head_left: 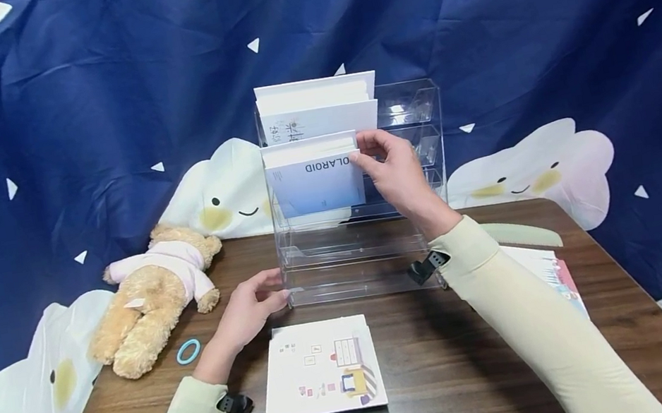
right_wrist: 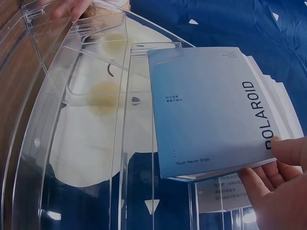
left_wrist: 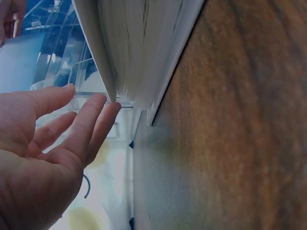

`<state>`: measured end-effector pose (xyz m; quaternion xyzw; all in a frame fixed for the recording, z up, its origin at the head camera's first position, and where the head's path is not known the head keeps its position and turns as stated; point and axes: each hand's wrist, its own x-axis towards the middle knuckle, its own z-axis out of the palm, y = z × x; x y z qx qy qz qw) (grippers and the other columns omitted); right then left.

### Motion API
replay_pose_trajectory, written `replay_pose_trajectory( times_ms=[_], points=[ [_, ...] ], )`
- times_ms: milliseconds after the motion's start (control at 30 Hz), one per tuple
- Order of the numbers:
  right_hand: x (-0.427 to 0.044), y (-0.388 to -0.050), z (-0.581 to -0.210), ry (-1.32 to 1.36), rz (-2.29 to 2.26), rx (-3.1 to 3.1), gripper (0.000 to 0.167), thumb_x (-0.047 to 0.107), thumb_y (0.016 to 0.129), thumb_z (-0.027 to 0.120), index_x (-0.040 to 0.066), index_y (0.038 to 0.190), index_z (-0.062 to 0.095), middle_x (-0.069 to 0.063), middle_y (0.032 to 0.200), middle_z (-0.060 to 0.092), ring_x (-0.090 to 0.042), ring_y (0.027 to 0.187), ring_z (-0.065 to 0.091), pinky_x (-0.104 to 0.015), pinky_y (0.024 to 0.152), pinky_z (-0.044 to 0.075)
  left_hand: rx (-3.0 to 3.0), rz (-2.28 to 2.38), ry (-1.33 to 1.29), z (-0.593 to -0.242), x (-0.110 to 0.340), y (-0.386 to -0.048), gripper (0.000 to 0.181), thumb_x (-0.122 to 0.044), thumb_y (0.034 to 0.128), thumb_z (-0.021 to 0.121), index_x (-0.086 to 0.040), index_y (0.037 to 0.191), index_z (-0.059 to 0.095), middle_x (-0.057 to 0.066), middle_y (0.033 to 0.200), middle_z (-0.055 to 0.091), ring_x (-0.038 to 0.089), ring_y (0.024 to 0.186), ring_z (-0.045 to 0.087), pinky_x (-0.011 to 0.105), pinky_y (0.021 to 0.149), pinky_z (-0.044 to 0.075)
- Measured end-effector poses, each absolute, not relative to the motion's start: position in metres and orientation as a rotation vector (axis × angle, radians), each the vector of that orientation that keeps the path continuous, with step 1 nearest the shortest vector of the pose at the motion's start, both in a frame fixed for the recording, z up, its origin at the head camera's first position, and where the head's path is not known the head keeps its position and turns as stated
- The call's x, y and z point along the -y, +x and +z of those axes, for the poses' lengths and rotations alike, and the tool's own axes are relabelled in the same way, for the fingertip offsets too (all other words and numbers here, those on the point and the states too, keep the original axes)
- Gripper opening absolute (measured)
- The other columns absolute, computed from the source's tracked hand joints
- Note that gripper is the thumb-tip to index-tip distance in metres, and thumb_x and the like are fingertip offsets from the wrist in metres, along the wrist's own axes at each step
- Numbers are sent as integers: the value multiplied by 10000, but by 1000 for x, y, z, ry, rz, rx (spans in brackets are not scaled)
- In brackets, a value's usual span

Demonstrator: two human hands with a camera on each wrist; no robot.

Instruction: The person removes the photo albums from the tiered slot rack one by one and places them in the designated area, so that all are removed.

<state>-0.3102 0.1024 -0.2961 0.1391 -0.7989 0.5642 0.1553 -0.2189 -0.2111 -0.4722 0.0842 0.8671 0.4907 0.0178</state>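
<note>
Pale sleeves enter from the lower edge of the head view, nearest to the camera; between them, at lower centre, a white book lies flat on the brown table; the right hand, near the centre, pinches the right edge of a blue book, with thumb on the cover and fingers behind. This blue book is at upper centre, before the clear rack; its cover faces the camera, its page edges look upward, and the word POLAROID reads upside down; its longer visible side runs from left to right, almost level; whether its bottom sits inside a compartment, I cannot tell. The left hand, left of centre, has fingers loosely extended and apart, at the rack's lower left corner; a second white book stands in the top of the rack; at left lies a teddy bear, near a light-blue ring; at right lies a green comb.
</note>
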Motion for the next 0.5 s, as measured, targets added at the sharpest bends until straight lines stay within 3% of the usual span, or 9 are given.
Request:
replay_pose_trajectory(
  times_ms=[300, 500],
  points=[
    [-101, -306, -294, 394, 1555, 2280, 320, 138, 1072, 772, 44, 1377, 743, -167, 1320, 762, -237, 1229, 714, -287, 1006, 597, -2690, 1533, 271, -473, 213, -217, 562, -248, 1098, 744, -50, 1600, 588, 208, 1471, 728, 364, 1249, 765, 501, 1060, 644],
    [-103, -306, -293, 408, 1559, 2208, 325, 117, 1057, 790, 30, 1368, 757, -174, 1332, 783, -248, 1243, 743, -400, 1081, 627, -2684, 1543, 278, -473, 211, -219, 560, -228, 1098, 743, -31, 1597, 584, 222, 1471, 724, 366, 1241, 767, 471, 1043, 658]
  ],
)
